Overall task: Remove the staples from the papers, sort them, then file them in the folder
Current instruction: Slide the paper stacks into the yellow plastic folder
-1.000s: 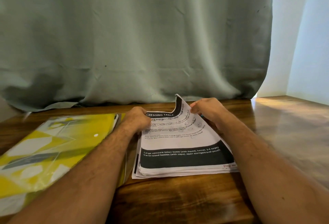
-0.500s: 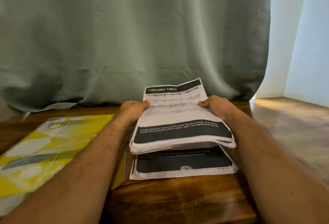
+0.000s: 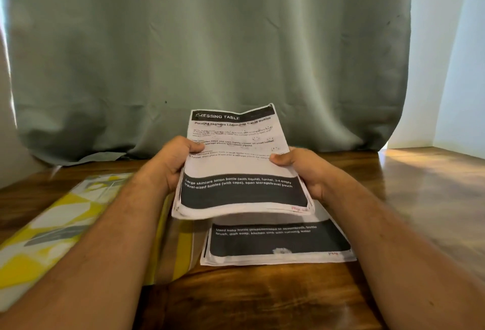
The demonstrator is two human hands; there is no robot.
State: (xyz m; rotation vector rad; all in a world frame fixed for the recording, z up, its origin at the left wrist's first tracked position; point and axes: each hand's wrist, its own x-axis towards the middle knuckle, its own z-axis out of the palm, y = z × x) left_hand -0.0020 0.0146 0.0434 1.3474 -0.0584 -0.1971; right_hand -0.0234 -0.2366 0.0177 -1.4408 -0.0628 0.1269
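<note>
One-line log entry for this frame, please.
hands: left, right grip paper stack | state: lifted | table: more papers, folder

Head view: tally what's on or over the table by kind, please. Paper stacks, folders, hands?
Paper stacks: 2, the held stack and the table stack
Folders: 1, the yellow folder
Hands: 2, the left hand and the right hand, both gripping the held stack
Total: 5
</note>
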